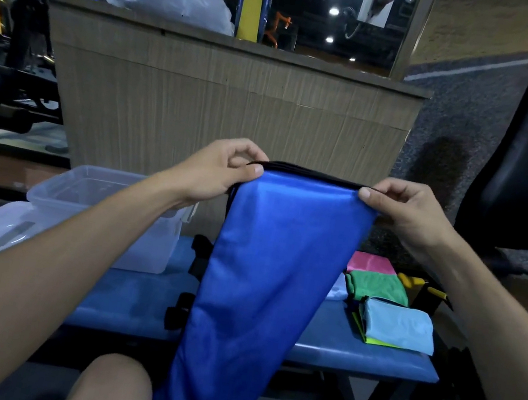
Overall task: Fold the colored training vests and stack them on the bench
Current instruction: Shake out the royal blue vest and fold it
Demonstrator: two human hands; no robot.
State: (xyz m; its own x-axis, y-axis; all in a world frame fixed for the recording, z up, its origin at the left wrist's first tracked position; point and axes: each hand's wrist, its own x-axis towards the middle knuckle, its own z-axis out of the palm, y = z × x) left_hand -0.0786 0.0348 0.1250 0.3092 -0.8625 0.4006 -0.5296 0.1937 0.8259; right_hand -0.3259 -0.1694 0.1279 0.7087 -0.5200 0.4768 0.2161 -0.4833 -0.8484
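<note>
Two hands held a blue vest (262, 289) up at frame center, above the blue bench (136, 300). Clear bin (99, 205) sat lower left. Left hand (215, 171) pinched the vest's black-trimmed top edge; right hand (403, 208) pinched its other corner. Folded vests (398, 325) lay stacked lower right on the bench.

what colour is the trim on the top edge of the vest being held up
Black, along the top edge of the blue vest; the head view shows it.
</note>
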